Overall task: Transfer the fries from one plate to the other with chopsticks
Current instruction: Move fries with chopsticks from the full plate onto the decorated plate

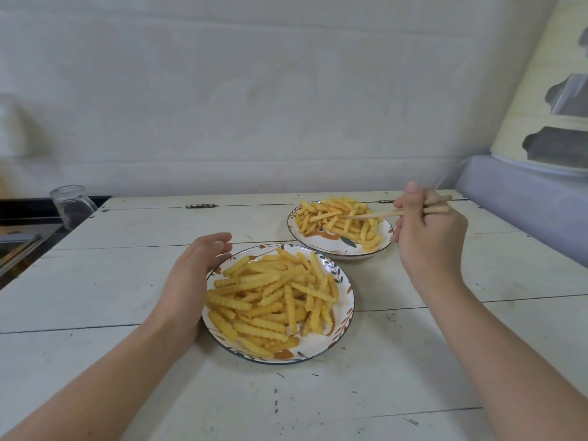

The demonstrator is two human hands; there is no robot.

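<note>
Two white plates with leaf patterns hold crinkle-cut fries. The near plate (342, 326) is in the middle of the table with a big heap of fries (273, 297). The far plate (337, 251) sits behind it to the right with a smaller heap (337, 218). My right hand (429, 237) grips wooden chopsticks (375, 214), whose tips reach left over the far plate's fries. I cannot tell whether a fry is between the tips. My left hand (191, 278) rests against the near plate's left rim, fingers loosely curved.
The white plank table (127, 281) has dark scuffs and metal hinges near its far edge. A clear glass jar (73, 205) stands at the far left corner. A lavender cushion (525, 198) lies along the right side. A white wall is behind.
</note>
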